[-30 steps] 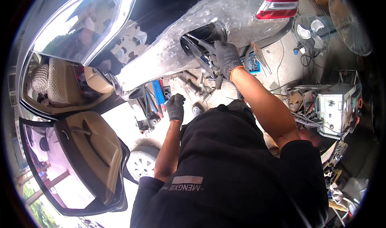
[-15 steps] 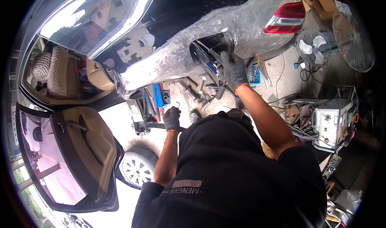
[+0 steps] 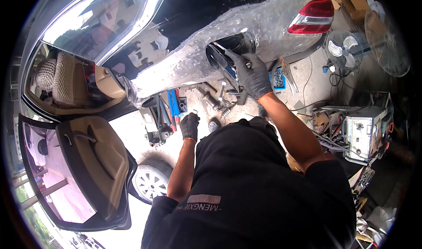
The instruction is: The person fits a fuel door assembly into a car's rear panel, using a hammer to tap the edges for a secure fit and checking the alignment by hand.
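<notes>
A dark car body (image 3: 171, 12) has a bare, dented silver rear panel (image 3: 272, 25) around a dark opening (image 3: 235, 42) below and left of the red tail light (image 3: 310, 16). My right hand (image 3: 252, 73), in a dark grey glove, is at that opening, closed round a long, dark tool (image 3: 224, 51) angled into it. What the tool is I cannot make out exactly. My left hand (image 3: 190, 127), also gloved, is held lower, beside my body, its fingers closed round a small thin metal piece (image 3: 194, 112).
An open car door (image 3: 96, 165) and loose wheel (image 3: 149, 181) lie left. Metal parts (image 3: 213, 99), coloured bars (image 3: 173, 108) and a blue tray (image 3: 278, 81) sit on the concrete floor. Fans (image 3: 343, 49), cords and a metal machine (image 3: 358, 135) crowd the right.
Since half a second ago my right hand has shifted a little up and left at the opening. My left hand is slightly higher. The whole view has also shifted since a second ago.
</notes>
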`<act>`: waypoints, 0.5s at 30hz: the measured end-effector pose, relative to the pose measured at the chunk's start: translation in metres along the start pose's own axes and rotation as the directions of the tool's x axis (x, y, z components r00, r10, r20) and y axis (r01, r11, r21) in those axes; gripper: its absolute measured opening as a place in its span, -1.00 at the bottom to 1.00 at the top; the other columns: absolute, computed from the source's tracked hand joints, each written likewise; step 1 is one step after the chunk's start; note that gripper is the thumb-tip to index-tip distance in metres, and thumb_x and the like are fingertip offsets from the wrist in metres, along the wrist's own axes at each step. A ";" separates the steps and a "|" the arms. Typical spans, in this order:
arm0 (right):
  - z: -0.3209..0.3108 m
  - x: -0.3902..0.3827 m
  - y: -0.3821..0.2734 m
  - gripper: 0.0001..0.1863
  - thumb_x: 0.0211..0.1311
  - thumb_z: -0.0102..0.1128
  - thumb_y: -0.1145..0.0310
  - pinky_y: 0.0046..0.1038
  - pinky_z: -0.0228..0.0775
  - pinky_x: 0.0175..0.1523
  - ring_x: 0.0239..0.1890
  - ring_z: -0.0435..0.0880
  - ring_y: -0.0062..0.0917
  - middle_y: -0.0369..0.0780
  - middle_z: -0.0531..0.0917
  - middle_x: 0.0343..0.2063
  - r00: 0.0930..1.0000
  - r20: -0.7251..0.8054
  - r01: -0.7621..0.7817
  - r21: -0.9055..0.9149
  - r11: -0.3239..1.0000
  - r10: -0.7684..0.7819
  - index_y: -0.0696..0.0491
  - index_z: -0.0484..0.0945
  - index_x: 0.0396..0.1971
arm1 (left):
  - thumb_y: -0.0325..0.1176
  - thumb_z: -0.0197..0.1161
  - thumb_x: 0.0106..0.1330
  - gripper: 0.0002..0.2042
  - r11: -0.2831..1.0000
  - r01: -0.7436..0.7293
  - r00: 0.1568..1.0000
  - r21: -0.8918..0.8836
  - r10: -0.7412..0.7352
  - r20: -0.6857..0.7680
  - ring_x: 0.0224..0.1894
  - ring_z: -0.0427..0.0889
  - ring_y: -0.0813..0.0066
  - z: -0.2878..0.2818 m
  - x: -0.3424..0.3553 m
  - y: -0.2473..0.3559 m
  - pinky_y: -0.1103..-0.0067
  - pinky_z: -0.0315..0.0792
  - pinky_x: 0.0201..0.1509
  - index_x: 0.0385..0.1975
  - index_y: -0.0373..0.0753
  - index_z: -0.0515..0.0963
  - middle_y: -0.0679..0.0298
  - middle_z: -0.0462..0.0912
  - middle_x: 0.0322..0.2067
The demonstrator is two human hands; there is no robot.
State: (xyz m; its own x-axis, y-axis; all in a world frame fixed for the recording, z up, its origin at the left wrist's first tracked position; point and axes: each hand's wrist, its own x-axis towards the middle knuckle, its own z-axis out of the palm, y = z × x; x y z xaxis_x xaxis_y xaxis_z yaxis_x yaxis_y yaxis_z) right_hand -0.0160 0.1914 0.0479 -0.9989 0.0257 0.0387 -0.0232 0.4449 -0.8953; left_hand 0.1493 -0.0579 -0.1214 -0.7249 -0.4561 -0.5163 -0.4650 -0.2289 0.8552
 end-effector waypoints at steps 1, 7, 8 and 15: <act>-0.006 -0.003 -0.012 -0.64 0.24 0.27 0.20 -0.21 0.49 -0.15 -0.25 0.70 -0.13 -0.05 0.69 -0.41 0.992 -0.007 0.126 -0.180 0.975 -0.130 0.10 0.54 -0.06 | -0.24 0.18 0.38 -0.74 1.000 -0.003 1.000 0.007 0.003 0.001 -0.51 0.62 0.51 -0.001 -0.001 0.000 0.61 0.42 -0.45 -0.38 -0.34 0.62 0.15 0.70 -0.48; -0.013 -0.003 -0.008 -0.65 0.25 0.30 0.24 -0.24 0.48 -0.22 -0.32 0.69 -0.22 -0.07 0.68 -0.43 0.830 0.004 0.495 -0.465 0.734 -0.557 0.09 0.54 -0.04 | -0.22 0.19 0.36 -0.73 0.998 0.070 0.997 0.003 -0.070 -0.018 -0.53 0.51 0.57 -0.008 -0.001 -0.004 0.60 0.37 -0.43 -0.40 -0.34 0.62 0.21 0.68 -0.50; -0.006 -0.004 -0.001 -0.65 0.27 0.28 0.23 -0.26 0.49 -0.23 -0.34 0.70 -0.29 -0.10 0.67 -0.45 0.914 -0.058 0.360 -0.335 0.871 -0.401 0.11 0.54 -0.05 | -0.22 0.19 0.34 -0.72 0.996 0.084 0.996 0.002 -0.084 -0.023 -0.54 0.46 0.60 -0.007 -0.003 -0.004 0.60 0.35 -0.41 -0.40 -0.34 0.63 0.23 0.66 -0.51; -0.004 -0.002 -0.007 -0.60 0.31 0.23 0.22 -0.19 0.51 -0.21 -0.36 0.70 -0.21 -0.09 0.66 -0.31 0.972 -0.032 0.211 -0.295 0.932 -0.231 0.06 0.50 0.07 | -0.22 0.19 0.36 -0.73 0.993 0.097 0.995 0.062 -0.098 0.025 -0.54 0.56 0.55 -0.017 -0.006 -0.017 0.64 0.39 -0.45 -0.39 -0.33 0.62 0.16 0.72 -0.46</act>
State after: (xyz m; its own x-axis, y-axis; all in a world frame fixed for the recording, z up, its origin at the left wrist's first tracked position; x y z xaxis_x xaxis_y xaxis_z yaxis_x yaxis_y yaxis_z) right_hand -0.0133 0.1914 0.0560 -0.9647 -0.0489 0.2587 -0.2211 0.6840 -0.6952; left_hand 0.1696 -0.0658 -0.1321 -0.6879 -0.4099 -0.5990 -0.5638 -0.2180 0.7967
